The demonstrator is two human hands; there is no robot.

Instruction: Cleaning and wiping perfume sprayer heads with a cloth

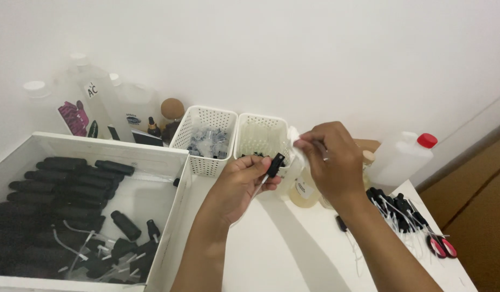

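Tray: a white open tray point(177, 186) sits nearest on the left of the table point(271, 254), filled with rows of black bottles point(60, 186) and loose black pump tops with thin clear tubes point(117, 254).
Scissors: red-handled scissors point(442, 246) lie at the right edge of the table, just beside a heap of black spray tops point(393, 208).
Left hand: the left hand point(242, 184) is above the middle of the table; its fingers point(258, 165) are closed around a black spray head point(275, 164), whose thin clear tube hangs down past the palm.
Right hand: the right hand point(328, 159) is just beside the left one; thumb and fingers point(315, 141) pinch a small white piece point(294, 141), too blurred to tell what it is.
Small bottle: a clear bottle of pale yellow liquid point(303, 189) stands on the table under the right hand, partly hidden by it.
Baskets: two white perforated baskets point(204, 138) stand side by side behind the hands, the left one holding small clear parts.
Jug: a white jug with a red cap point(404, 157) stands far right against the wall.
Back corner: large clear bottles with white caps point(98, 97) stand behind the tray.
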